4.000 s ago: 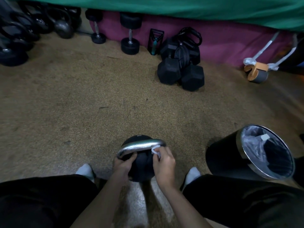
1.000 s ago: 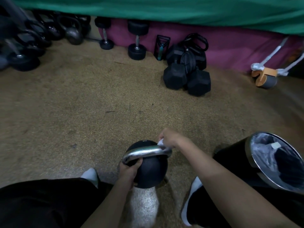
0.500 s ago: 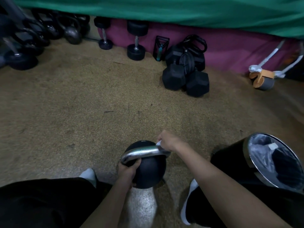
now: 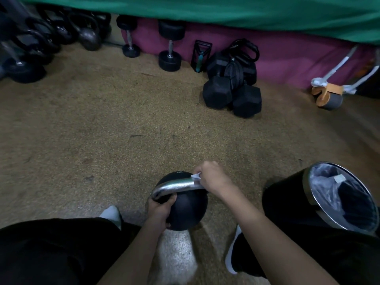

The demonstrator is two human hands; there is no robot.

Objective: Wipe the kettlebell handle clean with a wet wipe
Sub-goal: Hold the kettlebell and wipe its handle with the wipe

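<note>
Head view: black round kettlebell (image 4: pixel 186 210) with a shiny chrome handle (image 4: pixel 176 186) is sitting on the speckled tan floor (image 4: pixel 102 130), between the person's feet, low centre of frame. Right hand (image 4: pixel 213 177) is closing round the right end of the handle and pressing a small white wet wipe (image 4: pixel 195 176) against the metal; only a corner of the wipe is sticking out by the fingers. Left hand (image 4: pixel 159 210) is gripping the kettlebell where the left end of the handle meets the ball, fingers curled round it. Black cylindrical bin (image 4: pixel 283 202) with a metal rim and clear liner is standing just to the right, near the right forearm and apart from the kettlebell. Black hex dumbbells (image 4: pixel 232 95) are piling up against the magenta mat at the far side, well apart. An orange-and-grey ab roller (image 4: pixel 327 95) is lying far right. More dark kettlebells (image 4: pixel 88 36) are sitting at the far left.
</note>
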